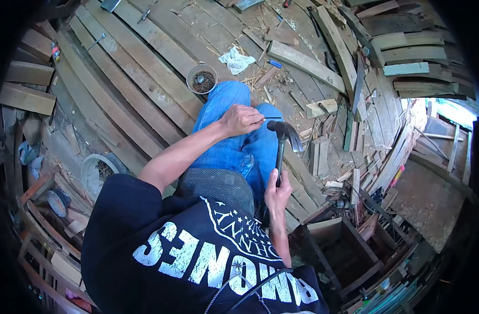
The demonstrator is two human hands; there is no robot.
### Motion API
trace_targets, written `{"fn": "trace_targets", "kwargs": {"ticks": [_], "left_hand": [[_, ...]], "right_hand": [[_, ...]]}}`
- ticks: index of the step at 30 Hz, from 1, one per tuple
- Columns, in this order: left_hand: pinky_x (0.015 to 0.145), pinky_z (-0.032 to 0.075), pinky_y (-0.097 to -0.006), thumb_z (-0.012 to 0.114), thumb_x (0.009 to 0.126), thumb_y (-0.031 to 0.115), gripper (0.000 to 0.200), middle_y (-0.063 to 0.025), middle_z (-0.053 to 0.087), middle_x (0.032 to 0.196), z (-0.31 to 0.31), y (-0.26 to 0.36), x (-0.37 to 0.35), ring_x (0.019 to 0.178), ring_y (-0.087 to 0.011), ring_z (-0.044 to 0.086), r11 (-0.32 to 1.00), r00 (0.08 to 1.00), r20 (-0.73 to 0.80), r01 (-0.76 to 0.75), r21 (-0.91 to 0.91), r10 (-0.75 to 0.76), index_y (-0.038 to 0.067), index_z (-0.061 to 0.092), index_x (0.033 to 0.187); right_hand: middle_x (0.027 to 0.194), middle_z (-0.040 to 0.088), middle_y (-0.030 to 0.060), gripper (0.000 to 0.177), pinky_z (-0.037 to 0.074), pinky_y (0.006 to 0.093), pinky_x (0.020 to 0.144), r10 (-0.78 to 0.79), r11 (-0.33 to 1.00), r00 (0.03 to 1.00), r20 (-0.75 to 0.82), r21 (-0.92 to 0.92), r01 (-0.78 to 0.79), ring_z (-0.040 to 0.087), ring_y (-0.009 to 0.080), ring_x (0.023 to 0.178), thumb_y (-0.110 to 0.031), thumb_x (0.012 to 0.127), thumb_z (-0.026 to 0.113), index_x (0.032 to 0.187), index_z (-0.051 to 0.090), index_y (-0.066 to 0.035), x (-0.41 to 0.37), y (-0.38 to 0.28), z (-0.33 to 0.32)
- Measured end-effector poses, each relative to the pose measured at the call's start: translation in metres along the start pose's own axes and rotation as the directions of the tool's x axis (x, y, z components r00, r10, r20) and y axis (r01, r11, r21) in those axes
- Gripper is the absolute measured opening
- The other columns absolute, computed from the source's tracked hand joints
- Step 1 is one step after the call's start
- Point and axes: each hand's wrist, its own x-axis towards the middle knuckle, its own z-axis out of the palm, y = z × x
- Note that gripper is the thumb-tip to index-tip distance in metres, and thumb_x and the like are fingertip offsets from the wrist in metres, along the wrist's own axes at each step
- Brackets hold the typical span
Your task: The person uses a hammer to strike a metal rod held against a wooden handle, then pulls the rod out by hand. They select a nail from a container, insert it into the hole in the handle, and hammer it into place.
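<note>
My left hand [243, 120] is closed above my jeans, its fingertips pinching a thin dark nail [273, 118] that points to the right. The claw hammer [283, 137] is in my right hand [277, 192], which is wrapped round the lower handle. Its head is up, close beside the nail, with the claw curving to the right. A clear tub of nails [207, 83] stands on the boards just beyond my left knee.
Long planks [119, 68] lie side by side at the left. A white cloth [237, 60] and a blue-handled tool [274, 63] rest ahead of me. Timber offcuts [319, 156] litter the floor at right, near a wooden box frame [349, 251]. A bucket [96, 175] stands at left.
</note>
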Motion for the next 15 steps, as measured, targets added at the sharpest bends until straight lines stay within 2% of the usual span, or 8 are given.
{"fn": "trace_targets", "kwargs": {"ticks": [6,13,15], "left_hand": [[0.054,0.052,-0.0332,0.074,0.071,0.007,0.012,-0.0073,0.066,0.072,-0.002,-0.001,0.001,0.062,-0.0227,0.065,1.000,1.000,0.015,0.011,0.016,-0.011,0.002,0.067,0.079],[0.053,0.052,-0.0333,0.073,0.071,0.007,0.010,-0.0080,0.067,0.073,-0.001,-0.001,0.001,0.062,-0.0232,0.065,1.000,1.000,-0.011,0.016,0.010,-0.016,0.003,0.067,0.078],[0.053,0.052,-0.0331,0.073,0.071,0.007,0.010,-0.0081,0.067,0.073,-0.001,0.000,0.001,0.062,-0.0233,0.065,1.000,1.000,-0.007,0.027,0.003,-0.027,0.003,0.067,0.078]], "right_hand": [[0.053,0.053,0.0078,0.029,0.038,0.0315,0.045,-0.069,0.997,0.997,-0.015,-0.027,0.069,0.047,0.0109,0.047,-0.029,0.093,0.058,0.087,0.059,-0.001,0.003,-0.006,-0.003],[0.054,0.054,0.0066,0.032,0.039,0.0305,0.047,-0.014,0.997,1.000,0.020,-0.079,0.015,0.047,0.0101,0.048,-0.030,0.092,0.059,0.084,0.060,0.000,-0.001,0.005,-0.009],[0.054,0.052,0.0061,0.032,0.039,0.0303,0.046,-0.006,1.000,1.000,0.001,-0.008,0.006,0.046,0.0097,0.048,-0.031,0.092,0.059,0.084,0.060,0.000,-0.002,0.007,-0.009]]}}
